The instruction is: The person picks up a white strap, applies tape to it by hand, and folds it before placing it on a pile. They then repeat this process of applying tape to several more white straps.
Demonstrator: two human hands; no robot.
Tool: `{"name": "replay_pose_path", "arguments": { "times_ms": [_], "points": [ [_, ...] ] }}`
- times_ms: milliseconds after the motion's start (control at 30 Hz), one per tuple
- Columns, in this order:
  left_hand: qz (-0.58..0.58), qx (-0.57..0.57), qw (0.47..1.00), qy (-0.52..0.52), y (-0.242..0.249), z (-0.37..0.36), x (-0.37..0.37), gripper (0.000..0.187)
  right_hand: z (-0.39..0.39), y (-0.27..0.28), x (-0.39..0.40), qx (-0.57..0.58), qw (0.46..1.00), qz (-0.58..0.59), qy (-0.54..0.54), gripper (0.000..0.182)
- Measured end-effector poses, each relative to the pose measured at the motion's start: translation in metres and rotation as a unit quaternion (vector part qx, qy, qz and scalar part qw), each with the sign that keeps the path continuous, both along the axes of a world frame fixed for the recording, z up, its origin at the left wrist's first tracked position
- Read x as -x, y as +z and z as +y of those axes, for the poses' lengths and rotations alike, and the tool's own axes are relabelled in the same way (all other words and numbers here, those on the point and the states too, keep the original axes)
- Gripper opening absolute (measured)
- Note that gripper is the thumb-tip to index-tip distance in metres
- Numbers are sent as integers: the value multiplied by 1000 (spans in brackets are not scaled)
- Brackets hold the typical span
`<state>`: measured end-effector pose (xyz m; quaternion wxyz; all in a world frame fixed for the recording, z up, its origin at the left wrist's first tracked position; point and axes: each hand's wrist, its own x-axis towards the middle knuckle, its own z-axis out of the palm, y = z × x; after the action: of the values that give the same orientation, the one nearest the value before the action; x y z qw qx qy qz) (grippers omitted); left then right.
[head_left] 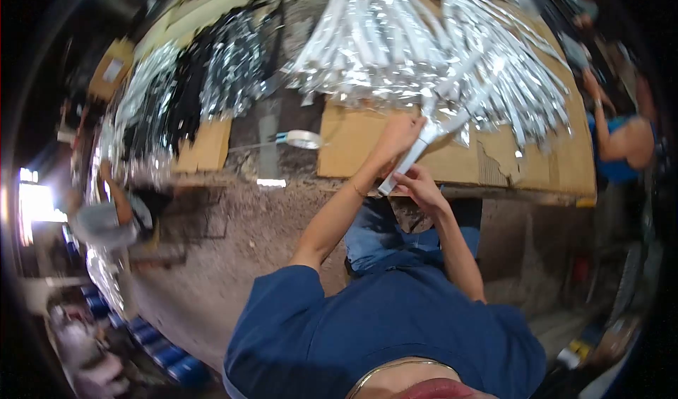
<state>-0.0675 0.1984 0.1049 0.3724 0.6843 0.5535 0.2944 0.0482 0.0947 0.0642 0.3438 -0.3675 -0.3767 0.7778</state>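
A white strap (417, 154), partly in shiny clear plastic, runs at a slant over the table's front edge. My left hand (401, 136) is closed around its upper part, near where the clear wrap bunches up. Lower down, the fingers of my right hand (419, 185) pinch the strap close to its near end. Beyond my hands, a large fanned heap of white straps (374, 42) in clear sleeves covers the table. More wrapped white straps (526, 106) spread to the right, close to the held one.
Black straps (194, 81) in plastic lie at the left. A tape roll (304, 140) sits near the front edge. Cardboard (353, 141) covers part of the table. One person (113, 215) stands at left, another (625, 145) at right. Blue cylinders (166, 353) are on the floor.
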Motion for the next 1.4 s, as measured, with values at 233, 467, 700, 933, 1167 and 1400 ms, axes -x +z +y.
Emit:
{"name": "replay_pose_path", "arguments": {
  "times_ms": [233, 467, 700, 933, 1167, 1400],
  "points": [
    [45, -172, 959, 221, 43, -110, 111, 25, -2, -2, 9, -47, 982, -58, -173, 17],
    [278, -195, 813, 473, -39, -225, 247, 80, 8, -11, 3, -77, 987, -44, -131, 12],
    [323, -307, 812, 375, -75, -217, 285, 25, 11, -15, 0, -81, 989, -50, -112, 13],
    [253, -283, 858, 346, -42, -213, 301, 21, 10, -19, 0, -76, 988, -51, -127, 12],
    [279, -286, 885, 241, -23, -198, 313, 18, 8, -14, 0, -69, 988, -40, -132, 12],
    [296, -225, 914, 165, -12, -211, 297, 21, 7, -15, 1, -67, 987, -51, -136, 14]
  ]
}}
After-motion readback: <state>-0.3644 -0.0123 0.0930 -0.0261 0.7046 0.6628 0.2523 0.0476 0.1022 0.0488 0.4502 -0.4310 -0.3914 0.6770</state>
